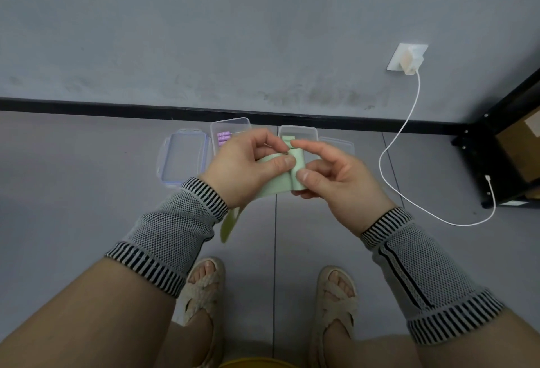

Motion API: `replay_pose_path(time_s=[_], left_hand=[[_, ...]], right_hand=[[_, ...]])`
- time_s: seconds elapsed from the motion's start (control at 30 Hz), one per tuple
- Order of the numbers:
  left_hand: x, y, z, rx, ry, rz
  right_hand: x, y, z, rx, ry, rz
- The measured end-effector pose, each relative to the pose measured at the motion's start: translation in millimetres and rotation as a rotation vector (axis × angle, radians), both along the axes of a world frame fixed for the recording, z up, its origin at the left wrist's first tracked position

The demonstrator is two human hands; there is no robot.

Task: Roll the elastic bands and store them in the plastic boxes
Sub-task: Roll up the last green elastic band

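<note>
Nearest the camera, two sandalled feet (204,283) stand on the grey floor (73,177). Above them, the right hand (336,174) pinches a small roll of the green band (298,173) between thumb and curled fingers, forefinger stretched over its top. The left hand (248,163) pinches the flat part just beside the roll, and the loose tail hangs past the left wrist. Both forearms angle inward, hands meeting over two open boxes: the left box (230,128) holds purple rolls, the right box (298,132) a green one. Rolling seems barely begun; next calls for steady turning under tension.
</note>
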State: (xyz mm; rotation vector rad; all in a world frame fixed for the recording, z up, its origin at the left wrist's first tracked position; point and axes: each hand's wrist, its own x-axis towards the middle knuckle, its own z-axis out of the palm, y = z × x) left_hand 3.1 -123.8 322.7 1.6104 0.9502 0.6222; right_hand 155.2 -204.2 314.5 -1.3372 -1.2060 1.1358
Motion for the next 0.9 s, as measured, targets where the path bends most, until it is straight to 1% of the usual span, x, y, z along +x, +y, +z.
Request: replay_pose_path(time_s=[0.07,0.23,0.33,0.4,0.5,0.63,0.9], left_hand=[[-1,2,-2,0.067,0.057,-0.01],[-3,2,-2,0.226,0.305,-0.093],[-5,3,0,0.285,0.392,-0.155],[-7,4,1,0.285,0.376,-0.159],[-8,5,4,0.273,0.315,-0.111],[-6,5,4,0.265,0.261,-0.073],[-1,2,2,0.314,0.267,-0.062]], right_hand=[[3,0,0,-0.007,0.045,-0.005],[9,-3,-1,-0.041,0.084,0.051],[13,-3,0,-0.065,0.113,0.059],[17,-3,0,-0.07,0.127,0.043],[20,-3,-1,-0.066,0.137,0.026],[17,-2,-1,-0.026,0.148,0.005],[4,1,2,0.062,-0.077,-0.118]])
